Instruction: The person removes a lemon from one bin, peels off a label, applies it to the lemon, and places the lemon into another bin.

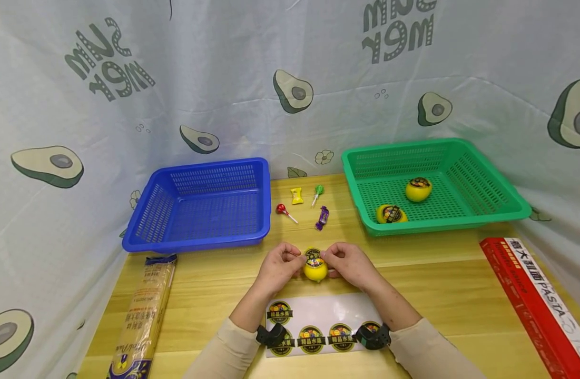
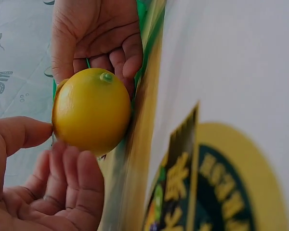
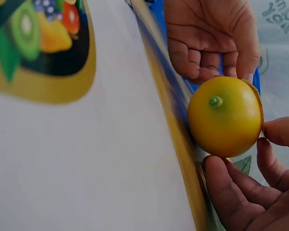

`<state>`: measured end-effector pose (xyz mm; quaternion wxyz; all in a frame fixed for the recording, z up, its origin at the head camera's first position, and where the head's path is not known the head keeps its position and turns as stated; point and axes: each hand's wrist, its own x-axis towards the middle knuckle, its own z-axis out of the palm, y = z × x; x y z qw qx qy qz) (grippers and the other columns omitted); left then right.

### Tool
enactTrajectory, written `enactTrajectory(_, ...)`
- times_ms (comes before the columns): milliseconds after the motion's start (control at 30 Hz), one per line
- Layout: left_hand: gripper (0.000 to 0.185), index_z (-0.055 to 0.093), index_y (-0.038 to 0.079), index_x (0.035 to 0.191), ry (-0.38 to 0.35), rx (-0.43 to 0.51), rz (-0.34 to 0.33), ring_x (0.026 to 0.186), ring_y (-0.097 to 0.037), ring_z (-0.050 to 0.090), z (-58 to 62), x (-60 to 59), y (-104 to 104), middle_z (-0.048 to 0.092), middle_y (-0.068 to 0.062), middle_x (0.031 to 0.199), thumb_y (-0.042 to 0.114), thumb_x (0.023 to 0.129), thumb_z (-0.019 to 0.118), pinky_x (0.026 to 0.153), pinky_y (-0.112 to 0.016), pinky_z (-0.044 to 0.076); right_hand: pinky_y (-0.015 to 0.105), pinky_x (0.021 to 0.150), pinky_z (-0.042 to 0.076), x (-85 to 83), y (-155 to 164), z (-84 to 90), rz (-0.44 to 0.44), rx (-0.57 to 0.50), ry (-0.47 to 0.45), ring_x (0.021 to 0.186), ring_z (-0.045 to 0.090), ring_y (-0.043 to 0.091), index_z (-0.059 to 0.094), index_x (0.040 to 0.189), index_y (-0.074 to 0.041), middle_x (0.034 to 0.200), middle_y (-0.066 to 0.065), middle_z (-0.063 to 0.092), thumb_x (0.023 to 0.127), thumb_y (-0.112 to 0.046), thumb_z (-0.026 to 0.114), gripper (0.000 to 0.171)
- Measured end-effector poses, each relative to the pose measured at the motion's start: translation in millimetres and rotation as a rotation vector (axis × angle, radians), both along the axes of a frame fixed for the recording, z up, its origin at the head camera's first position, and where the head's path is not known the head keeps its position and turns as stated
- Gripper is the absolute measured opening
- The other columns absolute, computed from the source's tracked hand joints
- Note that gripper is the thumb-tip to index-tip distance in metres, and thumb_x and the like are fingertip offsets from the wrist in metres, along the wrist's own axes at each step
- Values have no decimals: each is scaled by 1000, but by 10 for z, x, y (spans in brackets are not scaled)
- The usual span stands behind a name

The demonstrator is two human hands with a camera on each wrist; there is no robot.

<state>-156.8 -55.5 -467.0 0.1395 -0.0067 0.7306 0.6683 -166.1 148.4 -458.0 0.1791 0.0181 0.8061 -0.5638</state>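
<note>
A yellow lemon (image 1: 315,271) with a green nub sits between both hands above the wooden table. On its upper side lies a round black-and-gold fruit sticker (image 1: 313,257), whose edge stands slightly off the skin in the right wrist view. My left hand (image 1: 284,266) holds the lemon from the left, thumb at the sticker's edge. From the other side my right hand (image 1: 350,265) holds it likewise, its fingers curled near the underside. The sticker sheet (image 1: 332,309), white with several more such stickers, lies in front, partly under the wrists.
A blue basket (image 1: 195,245) stands back left. The green basket (image 1: 441,225) at back right holds two stickered lemons (image 1: 418,191). Between them lie two lollipops (image 1: 281,209) and two wrapped candies (image 1: 322,217). A pasta packet (image 1: 143,316) lies left, a red pasta box (image 1: 531,305) right.
</note>
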Motion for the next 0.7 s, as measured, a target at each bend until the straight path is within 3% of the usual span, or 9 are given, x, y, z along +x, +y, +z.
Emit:
enactTrajectory(167, 45, 56, -4, 135, -75, -27, -59, 77, -15, 68, 0, 9, 9, 69, -18, 112, 20, 99, 66, 72, -32, 61, 32, 74, 63, 0, 4, 7, 1, -46, 6, 84, 69, 15, 61, 105, 3, 103, 16, 70, 100, -20, 65, 24)
enactTrajectory(300, 48, 50, 3, 144, -103, 65, -92, 90, -19, 72, 48, 34, 18, 62, -23, 132, 25, 103, 62, 85, -41, 62, 28, 77, 59, 49, 4, 93, -20, -24, 97, 90, 67, 16, 62, 110, 0, 105, 15, 71, 98, -23, 69, 27)
enactTrajectory(467, 50, 47, 5, 142, 0, 189, -102, 100, -21, 72, 217, 101, 23, 54, -24, 136, 20, 100, 67, 92, -49, 59, 25, 77, 53, 139, -30, 273, -54, -28, 200, 95, 65, 19, 60, 124, -4, 112, 17, 69, 99, -27, 68, 36)
enactTrajectory(567, 49, 49, 3, 140, 75, 213, -132, 101, -16, 70, 317, 151, 43, 54, -22, 134, 17, 98, 70, 90, -39, 61, 25, 72, 54, 191, -61, 345, -2, 2, 230, 89, 65, 17, 58, 133, -5, 112, 18, 68, 102, -30, 62, 40)
enactTrajectory(700, 48, 52, 3, 138, 112, 206, -163, 99, -12, 68, 399, 203, 72, 57, -19, 130, 15, 96, 72, 85, -27, 59, 29, 65, 58, 229, -91, 367, 75, 39, 263, 77, 66, 14, 63, 128, -1, 103, 16, 70, 103, -34, 60, 41)
